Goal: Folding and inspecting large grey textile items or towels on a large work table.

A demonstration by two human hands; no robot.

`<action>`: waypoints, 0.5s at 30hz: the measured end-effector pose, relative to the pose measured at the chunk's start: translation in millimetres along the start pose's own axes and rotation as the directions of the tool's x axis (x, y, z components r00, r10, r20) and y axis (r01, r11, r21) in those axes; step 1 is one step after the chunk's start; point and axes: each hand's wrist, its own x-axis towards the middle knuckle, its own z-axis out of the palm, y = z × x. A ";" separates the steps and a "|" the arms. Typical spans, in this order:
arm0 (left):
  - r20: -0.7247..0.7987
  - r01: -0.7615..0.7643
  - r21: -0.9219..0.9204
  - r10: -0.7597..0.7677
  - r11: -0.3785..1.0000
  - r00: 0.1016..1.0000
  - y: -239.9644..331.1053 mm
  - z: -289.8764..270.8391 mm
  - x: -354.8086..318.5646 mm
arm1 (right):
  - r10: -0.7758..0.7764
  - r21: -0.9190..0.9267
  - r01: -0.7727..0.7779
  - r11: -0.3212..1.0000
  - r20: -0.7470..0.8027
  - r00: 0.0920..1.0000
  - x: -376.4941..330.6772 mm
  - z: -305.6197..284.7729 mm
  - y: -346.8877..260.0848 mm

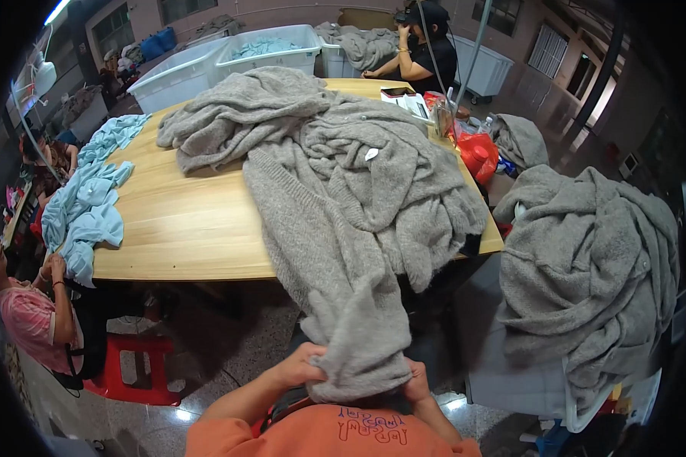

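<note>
Working at a broad wooden table [183, 221], bare over much of its left part and loaded from the middle rightward. Can see on it a loose heap of grey sweaters [244, 107], rumpled, overlapping, with none folded or stacked. Off the right corner, can see another slumped grey pile [594, 266]; cannot tell whether dealt with or waiting. Have one sweater [358, 327] partly drawn out, running from the front of the heap over the near edge and down toward the lap; cannot make out exactly where parted from the layers behind. Looks, at a guess, only partway along: reached the near end and brought it up between both hands, with most of the length left on the table. Can see pale blue cloth [91, 206] along the left edge, well apart from the grey. Gripping the near end at its left side with the left hand [305, 365], bent fingers partly hidden by knit; pinching its right side with the right hand [417, 381], fingertips partly out of sight. Can spot, smallest, a white tag [371, 154] amid the heap.
</note>
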 end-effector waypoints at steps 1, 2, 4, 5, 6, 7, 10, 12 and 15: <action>-0.073 0.016 0.034 -0.013 0.999 0.997 -2.1 -8.8 -8.1 | -0.002 0.004 0.002 1.000 0.005 1.000 2.4 4.2 -5.8; -0.079 0.017 0.039 -0.014 0.999 0.997 -8.9 -20.9 -13.9 | -0.137 -0.127 0.144 0.981 0.064 0.989 7.4 10.6 -13.3; -0.561 0.591 0.595 -0.245 0.545 0.790 -23.3 -47.5 -18.7 | -0.239 -0.306 0.306 0.901 0.236 0.942 9.3 16.7 -18.3; -0.560 0.591 0.600 -0.244 0.540 0.792 -22.2 -58.0 -18.5 | -0.243 -0.359 0.343 0.868 0.295 0.924 7.1 23.6 -21.5; -0.648 0.427 0.398 -0.080 0.812 0.757 -18.3 -67.8 -16.2 | -0.241 -0.361 0.402 0.842 0.414 0.878 11.0 21.9 -15.3; -0.758 0.157 0.182 0.037 0.971 0.651 -15.2 -72.7 -16.4 | -0.225 -0.351 0.455 0.819 0.532 0.816 11.2 21.7 -8.6; -0.630 0.126 0.720 0.567 0.682 0.531 13.0 -69.5 30.7 | -0.039 -0.280 0.303 0.911 0.674 0.738 9.9 34.8 -7.9; -0.493 0.220 0.866 0.697 0.448 0.520 33.2 -57.9 67.8 | -0.020 -0.322 0.294 0.900 0.642 0.767 8.8 31.0 -1.4; -0.224 0.525 0.850 0.873 -0.043 0.433 51.1 -66.8 99.9 | 0.046 -0.312 0.154 0.938 0.551 0.833 -0.8 36.3 -14.9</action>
